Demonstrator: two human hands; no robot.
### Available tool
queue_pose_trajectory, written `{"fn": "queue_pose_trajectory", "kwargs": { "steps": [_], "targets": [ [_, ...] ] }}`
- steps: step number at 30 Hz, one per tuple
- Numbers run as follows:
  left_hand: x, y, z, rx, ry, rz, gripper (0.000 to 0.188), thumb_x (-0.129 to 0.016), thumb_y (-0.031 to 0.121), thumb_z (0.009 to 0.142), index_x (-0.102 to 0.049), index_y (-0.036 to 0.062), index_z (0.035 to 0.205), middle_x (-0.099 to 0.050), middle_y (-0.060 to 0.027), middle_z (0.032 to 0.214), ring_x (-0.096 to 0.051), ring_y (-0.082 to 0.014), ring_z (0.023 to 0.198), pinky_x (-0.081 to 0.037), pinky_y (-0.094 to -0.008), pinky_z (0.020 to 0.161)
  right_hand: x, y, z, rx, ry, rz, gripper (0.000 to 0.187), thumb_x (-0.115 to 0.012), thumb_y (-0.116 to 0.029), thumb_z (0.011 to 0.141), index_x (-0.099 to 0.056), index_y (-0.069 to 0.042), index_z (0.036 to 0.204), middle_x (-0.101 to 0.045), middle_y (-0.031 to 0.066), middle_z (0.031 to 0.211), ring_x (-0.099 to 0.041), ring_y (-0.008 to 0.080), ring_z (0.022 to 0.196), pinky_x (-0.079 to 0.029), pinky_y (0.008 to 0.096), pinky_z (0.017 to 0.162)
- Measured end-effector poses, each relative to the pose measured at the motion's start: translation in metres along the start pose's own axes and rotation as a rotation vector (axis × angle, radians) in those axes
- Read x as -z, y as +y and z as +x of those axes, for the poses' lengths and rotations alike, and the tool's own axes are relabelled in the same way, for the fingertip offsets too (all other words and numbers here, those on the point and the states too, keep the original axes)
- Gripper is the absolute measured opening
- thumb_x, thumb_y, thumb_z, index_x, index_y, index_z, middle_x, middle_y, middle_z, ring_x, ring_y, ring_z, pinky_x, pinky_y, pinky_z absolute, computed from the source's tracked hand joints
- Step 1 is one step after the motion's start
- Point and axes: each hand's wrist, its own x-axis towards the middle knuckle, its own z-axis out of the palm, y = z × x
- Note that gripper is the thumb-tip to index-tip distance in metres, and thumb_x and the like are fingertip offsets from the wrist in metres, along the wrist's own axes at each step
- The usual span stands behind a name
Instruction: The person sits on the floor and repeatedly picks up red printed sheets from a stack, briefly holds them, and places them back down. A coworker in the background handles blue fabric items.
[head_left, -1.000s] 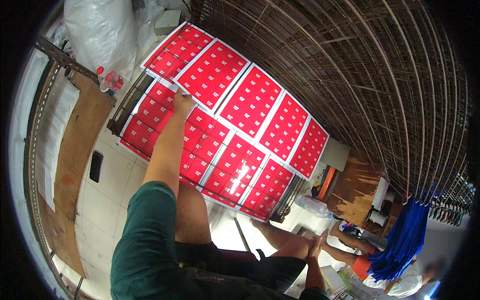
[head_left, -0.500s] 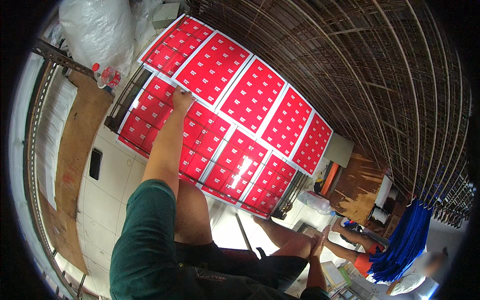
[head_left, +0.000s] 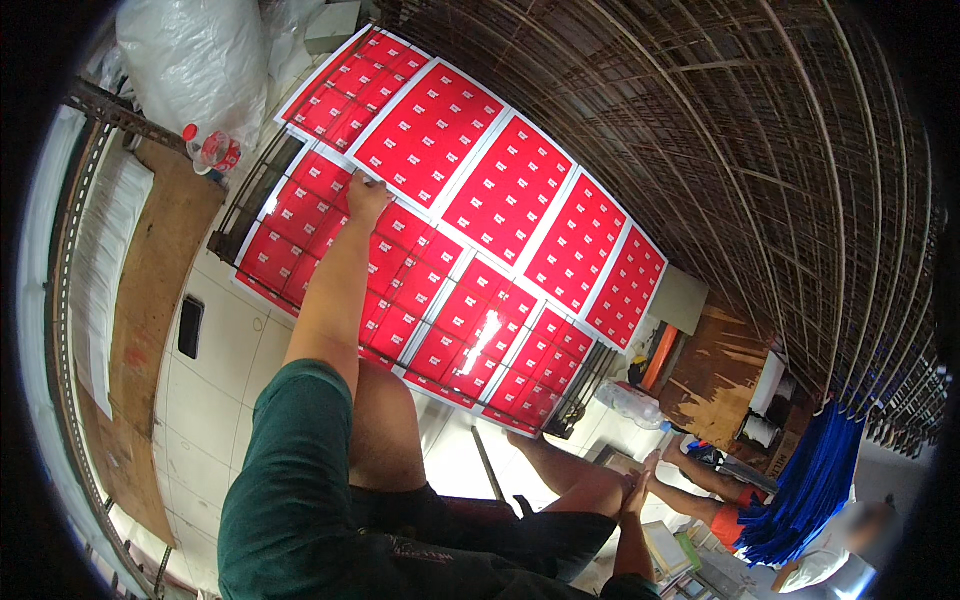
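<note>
Red sheets with white borders and small white marks lie in two rows on a wire rack (head_left: 262,180). My left arm reaches forward across the near row. The fingers of my left hand (head_left: 368,196) are closed at the near edge of a red printed sheet (head_left: 428,135) in the far row; the fingertips are small and partly hidden. Thin rack wires cross over the near-row sheets (head_left: 470,320), while most far-row sheets lie above the wires. My right hand (head_left: 634,492) rests on my right knee, fingers laid out and nothing visible in it.
Raised wire racks (head_left: 760,150) fill the far right. A clear plastic bag (head_left: 195,70) and a bottle (head_left: 215,150) stand far left. A phone (head_left: 191,327) lies on the tiled floor. Another person's legs (head_left: 700,505), a blue hanging bundle (head_left: 815,480) and a plastic bottle (head_left: 632,405) are at right.
My left hand and most far-row sheets have shifted very slightly to the right. Wires of the raised racks have moved a little. My right hand stays on the knee.
</note>
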Motion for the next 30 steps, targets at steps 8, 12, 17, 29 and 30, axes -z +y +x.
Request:
{"fn": "queue_pose_trajectory", "kwargs": {
  "steps": [8,12,17,29,30],
  "targets": [
    [0.001,-0.003,0.002,0.013,-0.011,-0.006,0.030,-0.054,-0.007,0.076,-0.048,0.0008,0.104,-0.059,-0.0135,0.084,-0.065,-0.0242,0.066,-0.057,-0.0328,0.052,-0.003,-0.006,-0.002,0.034,0.011,-0.057,0.081,-0.038,-0.067,0.081,-0.049,0.004,0.117,-0.051,0.0225,0.112,-0.049,0.0305,0.103,-0.038,0.0423,0.091],
    [-0.001,0.000,-0.002,0.024,-0.027,-0.032,0.033,-0.054,-0.007,0.076,-0.047,0.0026,0.107,-0.058,-0.0122,0.083,-0.065,-0.0229,0.065,-0.055,-0.0313,0.048,0.001,0.000,0.002,0.012,-0.001,-0.024,0.082,-0.037,-0.068,0.081,-0.049,0.005,0.118,-0.051,0.0224,0.112,-0.049,0.0299,0.102,-0.038,0.0412,0.090],
    [0.002,-0.001,-0.001,0.067,-0.060,-0.032,0.038,-0.054,-0.006,0.077,-0.045,0.0060,0.112,-0.058,-0.0111,0.084,-0.064,-0.0215,0.064,-0.053,-0.0301,0.048,0.003,0.004,0.005,0.014,0.002,0.013,0.080,-0.039,-0.066,0.082,-0.050,0.005,0.116,-0.051,0.0214,0.110,-0.049,0.0291,0.101,-0.039,0.0403,0.089],
    [0.021,-0.007,0.009,0.140,-0.088,0.131,0.049,-0.066,0.008,0.072,-0.043,0.0047,0.114,-0.056,-0.0098,0.071,-0.056,-0.0186,0.052,-0.045,-0.0310,0.039,0.011,0.017,0.010,0.032,0.044,-0.027,0.079,-0.036,-0.066,0.082,-0.050,0.004,0.116,-0.053,0.0215,0.108,-0.049,0.0296,0.104,-0.038,0.0398,0.090],
    [0.031,-0.009,0.009,0.190,-0.138,0.144,0.051,-0.068,0.010,0.070,-0.043,0.0036,0.114,-0.056,-0.0101,0.071,-0.056,-0.0189,0.052,-0.045,-0.0313,0.038,0.011,0.016,0.010,0.021,0.043,-0.014,0.080,-0.036,-0.067,0.082,-0.049,0.004,0.116,-0.053,0.0217,0.109,-0.049,0.0299,0.105,-0.037,0.0400,0.090]
  ]
}}
